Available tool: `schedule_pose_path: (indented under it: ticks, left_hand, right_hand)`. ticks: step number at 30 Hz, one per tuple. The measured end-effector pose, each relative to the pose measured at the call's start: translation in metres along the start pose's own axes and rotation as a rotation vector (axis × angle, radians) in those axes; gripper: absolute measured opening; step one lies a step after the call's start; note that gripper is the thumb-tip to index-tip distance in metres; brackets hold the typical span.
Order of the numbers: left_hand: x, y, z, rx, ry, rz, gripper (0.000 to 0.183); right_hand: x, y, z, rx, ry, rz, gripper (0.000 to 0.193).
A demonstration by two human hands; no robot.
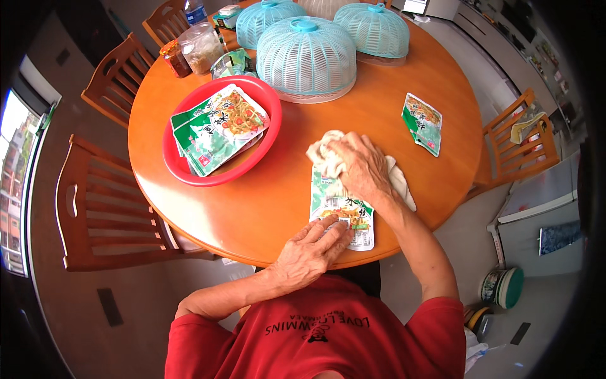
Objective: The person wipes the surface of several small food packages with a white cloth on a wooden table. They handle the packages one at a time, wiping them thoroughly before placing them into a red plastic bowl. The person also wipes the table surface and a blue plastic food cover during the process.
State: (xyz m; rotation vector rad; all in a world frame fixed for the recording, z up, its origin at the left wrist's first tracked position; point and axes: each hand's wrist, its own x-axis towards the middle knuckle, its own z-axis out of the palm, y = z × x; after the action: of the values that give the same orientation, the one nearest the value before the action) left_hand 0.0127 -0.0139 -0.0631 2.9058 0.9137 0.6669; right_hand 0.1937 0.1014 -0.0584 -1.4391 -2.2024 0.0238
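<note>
A green and white food pouch [362, 238] lies flat near the front edge of the round table. My left hand [314, 245] rests with fingers stretched out across the pouch's lower part. Over its upper end, my right hand [361, 165] grips a cream-coloured cloth [325, 155], which spreads out on both sides of the fingers. To the left stands a red plastic basin [221, 178] with several similar pouches [211, 129] stacked in it. Off to the right, one or more pouches [424, 123] of the same kind lie on the tabletop.
Blue mesh food covers [306, 60] stand at the back of the wooden table [252, 218]. Beside them are a jar with an orange lid [175, 59], a clear plastic container [201, 47] and a bottle [196, 12]. Wooden chairs [107, 205] surround the table.
</note>
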Motion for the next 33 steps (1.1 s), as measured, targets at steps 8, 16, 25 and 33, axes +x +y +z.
schedule_pose_path:
  ticks: [8,16,25,33]
  left_hand:
    - [0.054,0.017,0.022,0.170,0.070,-0.169,0.039]
    - [0.081,-0.077,0.020,-0.118,0.423,-0.472,0.029]
    - [0.099,-0.104,0.022,-0.366,0.061,-0.795,0.018]
    - [0.094,-0.105,0.030,-0.343,0.174,-0.789,0.013]
  right_hand:
    - [0.001,0.005,-0.016,-0.225,-0.088,0.069,0.039]
    - [-0.023,0.030,-0.013,-0.201,0.083,0.050,0.035]
    - [-0.032,0.035,-0.018,-0.034,0.160,0.014,0.034]
    - [-0.098,0.049,-0.074,-0.022,0.008,-0.156,0.034]
